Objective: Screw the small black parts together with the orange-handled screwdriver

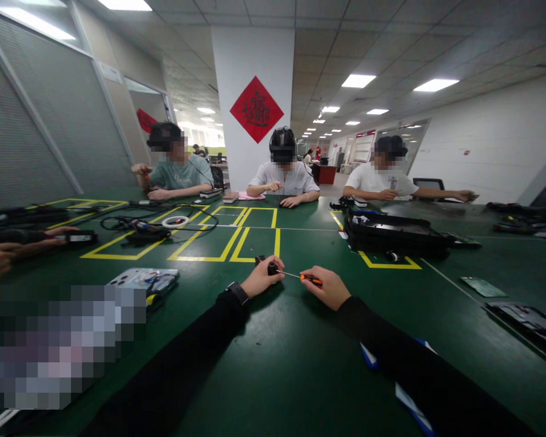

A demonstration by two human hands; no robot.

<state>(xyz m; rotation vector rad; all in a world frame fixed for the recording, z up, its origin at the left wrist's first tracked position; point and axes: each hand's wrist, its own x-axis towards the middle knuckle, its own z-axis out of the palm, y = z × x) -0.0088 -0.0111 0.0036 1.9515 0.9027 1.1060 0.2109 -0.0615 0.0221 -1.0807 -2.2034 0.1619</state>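
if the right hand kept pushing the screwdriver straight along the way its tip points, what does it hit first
Most likely the small black part pinched in the left hand. The right hand aims the orange-handled screwdriver leftward at it; whether the tip already touches is unclear.

1. Large green table fills the near and middle ground; yellow tape rectangles marked on its surface toward the far side.
2. White square pillar stands at far centre, bearing a red diamond-shaped sign.
3. Grey slatted blinds cover the left wall.
4. Plain white wall runs along the right.
5. Tiled ceiling with rectangular light panels, lit, receding into the far distance.
6. Black office chair at far right, behind the table.
7. Room extends deep beyond the pillar on both sides; detail there too small to tell.
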